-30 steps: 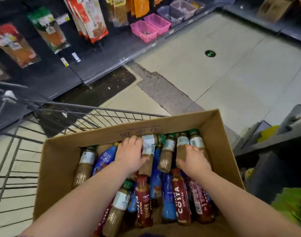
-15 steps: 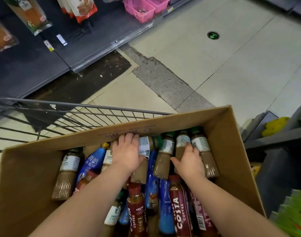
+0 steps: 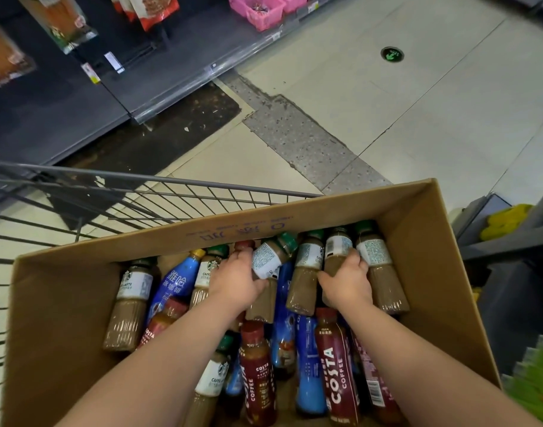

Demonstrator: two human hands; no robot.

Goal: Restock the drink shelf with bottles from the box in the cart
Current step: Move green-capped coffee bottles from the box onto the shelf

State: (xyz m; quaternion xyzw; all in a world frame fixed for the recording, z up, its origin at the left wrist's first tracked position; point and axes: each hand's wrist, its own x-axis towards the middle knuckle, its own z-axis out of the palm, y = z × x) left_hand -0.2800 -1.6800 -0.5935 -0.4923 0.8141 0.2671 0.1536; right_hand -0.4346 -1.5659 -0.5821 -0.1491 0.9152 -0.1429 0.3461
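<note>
I'm wrapping my left hand (image 3: 236, 283) round one coffee bottle (image 3: 265, 262) and my right hand (image 3: 347, 280) round a second bottle (image 3: 337, 247) at the far end of the box (image 3: 418, 238), gripping mid-body since they're likely heavy and slick.

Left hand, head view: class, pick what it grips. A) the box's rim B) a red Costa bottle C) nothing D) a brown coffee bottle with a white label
D: the left hand curls its fingers and thumb round a tilted brown coffee bottle with a white label and green cap, inside the cardboard box; the right hand grips a neighbouring bottle.
</note>
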